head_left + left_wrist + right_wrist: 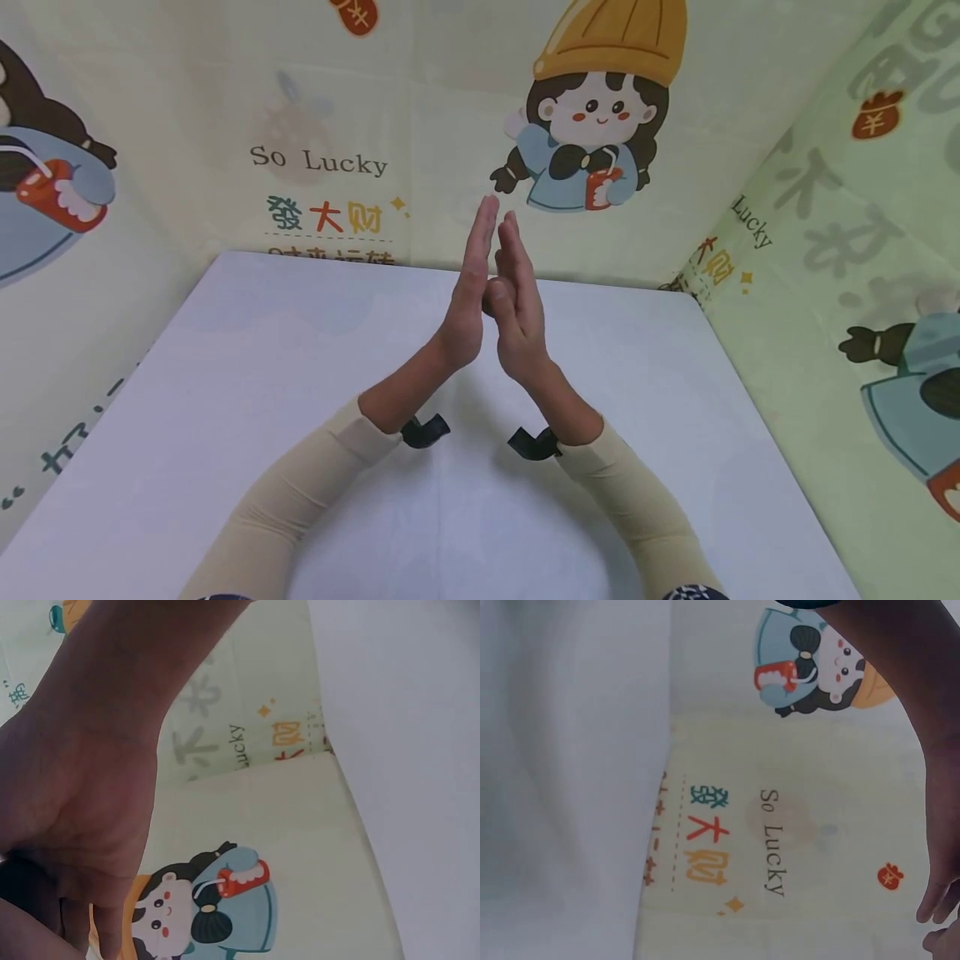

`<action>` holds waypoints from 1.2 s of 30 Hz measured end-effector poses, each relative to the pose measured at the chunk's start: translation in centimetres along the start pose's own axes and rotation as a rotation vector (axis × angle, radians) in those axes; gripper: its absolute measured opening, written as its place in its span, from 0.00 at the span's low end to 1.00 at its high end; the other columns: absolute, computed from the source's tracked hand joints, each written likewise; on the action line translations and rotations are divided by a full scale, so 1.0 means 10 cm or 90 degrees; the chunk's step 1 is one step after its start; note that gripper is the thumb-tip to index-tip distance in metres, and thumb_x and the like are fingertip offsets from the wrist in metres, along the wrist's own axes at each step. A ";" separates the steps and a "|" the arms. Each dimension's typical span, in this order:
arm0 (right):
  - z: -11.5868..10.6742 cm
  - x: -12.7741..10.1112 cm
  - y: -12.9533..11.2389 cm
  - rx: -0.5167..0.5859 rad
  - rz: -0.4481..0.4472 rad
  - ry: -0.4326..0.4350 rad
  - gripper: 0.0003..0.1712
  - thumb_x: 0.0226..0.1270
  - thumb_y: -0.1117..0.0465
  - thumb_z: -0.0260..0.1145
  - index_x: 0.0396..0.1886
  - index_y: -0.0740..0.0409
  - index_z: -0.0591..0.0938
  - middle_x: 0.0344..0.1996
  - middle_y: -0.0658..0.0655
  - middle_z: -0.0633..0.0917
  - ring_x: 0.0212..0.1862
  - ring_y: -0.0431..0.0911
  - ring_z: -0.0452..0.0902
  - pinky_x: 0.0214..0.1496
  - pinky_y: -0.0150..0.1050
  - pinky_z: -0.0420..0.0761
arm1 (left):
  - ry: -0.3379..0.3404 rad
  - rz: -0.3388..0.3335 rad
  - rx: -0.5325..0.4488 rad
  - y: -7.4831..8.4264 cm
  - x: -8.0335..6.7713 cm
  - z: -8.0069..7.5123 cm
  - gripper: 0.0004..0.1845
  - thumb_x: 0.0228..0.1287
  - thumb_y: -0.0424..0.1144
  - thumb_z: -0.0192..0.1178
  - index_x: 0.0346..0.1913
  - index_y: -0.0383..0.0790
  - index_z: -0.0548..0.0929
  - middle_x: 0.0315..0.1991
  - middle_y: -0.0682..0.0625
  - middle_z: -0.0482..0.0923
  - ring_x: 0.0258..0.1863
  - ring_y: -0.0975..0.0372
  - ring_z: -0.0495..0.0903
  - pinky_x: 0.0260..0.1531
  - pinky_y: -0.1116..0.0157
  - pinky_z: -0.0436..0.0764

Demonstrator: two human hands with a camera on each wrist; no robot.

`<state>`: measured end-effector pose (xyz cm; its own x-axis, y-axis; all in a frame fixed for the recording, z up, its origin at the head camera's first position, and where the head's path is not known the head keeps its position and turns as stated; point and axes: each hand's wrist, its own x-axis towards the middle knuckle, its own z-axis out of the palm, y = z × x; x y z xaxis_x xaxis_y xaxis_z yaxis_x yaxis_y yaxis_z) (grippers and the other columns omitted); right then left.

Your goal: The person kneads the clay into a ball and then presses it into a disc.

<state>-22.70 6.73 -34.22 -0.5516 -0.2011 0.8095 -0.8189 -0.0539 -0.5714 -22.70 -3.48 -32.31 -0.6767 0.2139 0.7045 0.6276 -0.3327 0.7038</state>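
Both hands are raised over the table with palms facing each other and fingers pointing up and away. The left hand (467, 296) has straight fingers held together. Close beside it is the right hand (522, 304), its fingers extended and its thumb near the left palm. A narrow gap shows between the fingertips in the head view. No object appears between the palms. The left wrist view has the right hand (82, 802) large at the left, with part of the left hand (26, 937) below. In the right wrist view, the left hand (943, 825) is at the right edge.
A white table (300, 375) lies under the forearms. Printed cloth walls surround it, with a cartoon figure (592, 150) and lettering (322, 215) at the back. Black curved pieces (426, 432) hang below the wrists.
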 end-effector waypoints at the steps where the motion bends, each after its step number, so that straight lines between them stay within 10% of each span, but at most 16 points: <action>1: -0.01 -0.01 0.00 -0.004 0.010 -0.002 0.45 0.87 0.46 0.51 0.83 0.74 0.47 0.84 0.65 0.50 0.84 0.58 0.46 0.78 0.55 0.61 | -0.006 -0.018 0.010 0.00 0.00 0.00 0.50 0.79 0.69 0.34 0.85 0.36 0.36 0.87 0.49 0.35 0.83 0.65 0.37 0.80 0.54 0.41; 6: -0.15 -0.11 0.01 -0.078 0.094 -0.033 0.39 0.87 0.50 0.52 0.85 0.64 0.51 0.83 0.57 0.58 0.78 0.51 0.63 0.66 0.43 0.78 | -0.028 -0.110 0.101 -0.03 -0.01 -0.05 0.48 0.77 0.65 0.41 0.86 0.44 0.37 0.86 0.58 0.35 0.82 0.70 0.35 0.79 0.50 0.41; 9: -0.29 -0.22 0.02 -0.146 0.170 -0.069 0.36 0.86 0.58 0.53 0.86 0.57 0.54 0.66 0.53 0.81 0.50 0.42 0.82 0.47 0.35 0.82 | -0.038 -0.145 0.183 -0.05 -0.01 -0.08 0.46 0.77 0.61 0.43 0.86 0.42 0.40 0.86 0.57 0.37 0.82 0.69 0.36 0.79 0.48 0.43; 12: -0.43 -0.35 0.04 -0.206 0.259 -0.130 0.36 0.85 0.60 0.54 0.86 0.53 0.54 0.28 0.48 0.81 0.25 0.41 0.66 0.31 0.37 0.70 | -0.050 -0.177 0.251 -0.08 -0.03 -0.13 0.44 0.78 0.58 0.45 0.86 0.40 0.44 0.86 0.51 0.40 0.83 0.65 0.35 0.79 0.45 0.45; 15: -0.55 -0.45 0.07 -0.254 0.346 -0.204 0.37 0.85 0.58 0.55 0.86 0.52 0.53 0.16 0.50 0.66 0.21 0.46 0.59 0.27 0.43 0.66 | -0.069 -0.219 0.313 -0.09 -0.04 -0.18 0.42 0.79 0.57 0.45 0.86 0.39 0.47 0.86 0.47 0.41 0.84 0.60 0.33 0.78 0.41 0.47; 19: -0.68 -0.61 0.13 -0.348 0.433 -0.302 0.38 0.85 0.55 0.54 0.86 0.59 0.53 0.26 0.57 0.79 0.48 0.54 0.81 0.52 0.51 0.80 | -0.115 -0.283 0.386 -0.12 -0.06 -0.23 0.41 0.80 0.58 0.45 0.85 0.40 0.51 0.86 0.45 0.43 0.84 0.54 0.34 0.77 0.41 0.50; 23: -0.79 -0.80 0.19 -0.457 0.492 -0.400 0.38 0.85 0.56 0.54 0.83 0.68 0.54 0.70 0.71 0.74 0.83 0.63 0.43 0.80 0.60 0.52 | -0.167 -0.346 0.470 -0.17 -0.10 -0.28 0.39 0.82 0.58 0.44 0.84 0.39 0.56 0.85 0.42 0.45 0.84 0.51 0.36 0.79 0.44 0.48; 26: -0.86 -0.97 0.23 -0.521 0.517 -0.476 0.38 0.84 0.58 0.55 0.82 0.73 0.54 0.81 0.73 0.56 0.82 0.66 0.43 0.81 0.59 0.50 | -0.193 -0.378 0.534 -0.22 -0.14 -0.30 0.38 0.82 0.59 0.44 0.83 0.39 0.59 0.85 0.41 0.48 0.84 0.49 0.38 0.79 0.45 0.45; 36: -0.96 -1.31 0.29 -0.602 0.468 -0.512 0.41 0.81 0.53 0.61 0.80 0.73 0.59 0.79 0.75 0.58 0.81 0.68 0.48 0.80 0.59 0.52 | -0.219 -0.400 0.632 -0.43 -0.24 -0.44 0.38 0.81 0.59 0.47 0.84 0.42 0.59 0.84 0.43 0.51 0.84 0.49 0.45 0.78 0.47 0.55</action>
<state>-19.39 18.60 -45.21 -0.9103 -0.4019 -0.0993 -0.3666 0.8940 -0.2577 -25.44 -6.62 -37.40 -0.9251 0.3666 0.0989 0.3516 0.7288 0.5876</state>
